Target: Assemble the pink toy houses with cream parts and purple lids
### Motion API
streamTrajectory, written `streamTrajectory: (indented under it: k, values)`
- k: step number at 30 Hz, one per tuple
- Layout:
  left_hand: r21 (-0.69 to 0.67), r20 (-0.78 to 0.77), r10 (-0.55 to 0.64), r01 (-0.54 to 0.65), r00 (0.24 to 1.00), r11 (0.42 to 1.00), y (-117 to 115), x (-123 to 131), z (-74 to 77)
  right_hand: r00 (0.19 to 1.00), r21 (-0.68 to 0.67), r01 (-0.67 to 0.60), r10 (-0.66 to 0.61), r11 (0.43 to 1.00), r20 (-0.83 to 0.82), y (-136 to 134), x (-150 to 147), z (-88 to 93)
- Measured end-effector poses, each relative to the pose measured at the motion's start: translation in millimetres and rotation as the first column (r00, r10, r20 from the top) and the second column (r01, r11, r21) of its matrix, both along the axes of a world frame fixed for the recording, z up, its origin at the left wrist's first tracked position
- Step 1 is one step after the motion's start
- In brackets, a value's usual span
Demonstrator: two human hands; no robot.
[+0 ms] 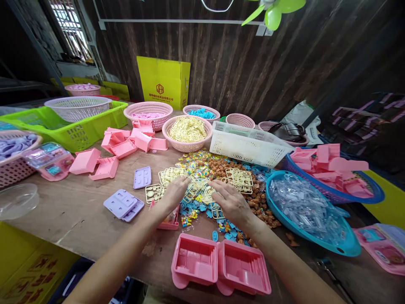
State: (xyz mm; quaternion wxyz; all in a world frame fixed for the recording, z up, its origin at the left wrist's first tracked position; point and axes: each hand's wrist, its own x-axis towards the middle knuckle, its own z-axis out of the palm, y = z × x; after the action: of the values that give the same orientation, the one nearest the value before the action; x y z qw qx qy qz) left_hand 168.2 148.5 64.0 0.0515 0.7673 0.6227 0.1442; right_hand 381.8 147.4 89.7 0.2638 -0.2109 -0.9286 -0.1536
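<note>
My left hand [173, 194] and my right hand [230, 202] both reach into a heap of cream plastic part frames [202, 190] in the middle of the wooden table [79, 211]. The fingers of both hands are curled onto the frames. What each finger pinches is hidden. Small blue, brown and multicoloured toy pieces [247, 198] lie under and around the frames. An open pink hinged case [220, 266] sits at the front edge below my hands. Lilac insert trays [123, 204] lie to the left.
A blue basket of clear plastic parts [310, 211] sits on the right, behind it a basket of pink parts [335, 173]. A white basket [249, 145], a pink basket of cream frames [187, 131], loose pink cases [126, 145], a green crate [72, 126] and a yellow box [164, 82] lie farther back.
</note>
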Motion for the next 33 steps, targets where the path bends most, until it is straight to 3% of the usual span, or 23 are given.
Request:
streamTrajectory:
  k: [2,4,7,10,12,14,17,22,28,30,33]
  values:
    - [0.008,0.049,-0.074,0.074,0.996,0.997,-10,13,4.9,0.997,0.035,-0.039,0.037,0.999,0.066,-4,-10,-0.9]
    - [0.025,0.216,-0.143,0.141,0.966,0.99,-19,24,7.3,0.994,0.011,-0.046,0.045,0.999,0.096,-7,-20,-1.9]
    - [0.022,0.54,-0.174,0.193,0.823,0.981,-21,22,5.5,0.995,-0.089,-0.013,0.022,0.996,0.102,-9,-24,-3.6]
    - [-0.046,0.596,0.048,-0.025,0.802,0.999,-11,-7,-0.4,0.994,-0.152,0.045,-0.029,0.987,0.107,-7,-16,-5.9]
    - [-0.059,0.559,0.237,-0.247,0.795,0.967,-3,-33,-5.7,0.997,-0.193,0.068,-0.06,0.979,0.046,-5,-7,-7.6]
    - [-0.062,0.514,0.36,-0.386,0.778,0.921,3,-53,-12.3,0.995,-0.242,0.053,-0.072,0.969,-0.071,-4,0,-8.6]
    - [-0.098,0.465,0.444,-0.454,0.766,0.886,9,-67,-22.7,0.977,-0.299,0.015,-0.078,0.954,-0.199,-7,4,-7.5]
    - [-0.171,0.516,0.437,-0.412,0.737,0.895,14,-71,-29.1,0.957,-0.362,0.054,-0.152,0.931,-0.247,-15,9,-1.2]
    - [-0.227,0.716,0.334,-0.247,0.613,0.942,15,-85,-17.1,0.873,-0.609,0.057,-0.335,0.791,-0.353,-18,19,1.0]
    - [-0.213,0.784,0.286,-0.194,0.55,0.958,14,-88,-11.2,0.837,-0.705,0.027,-0.402,0.709,-0.372,-18,20,-0.7]
    - [-0.18,0.861,0.231,-0.153,0.453,0.972,11,-89,-1.2,0.79,-0.849,-0.076,-0.487,0.524,-0.372,-17,20,-2.2]
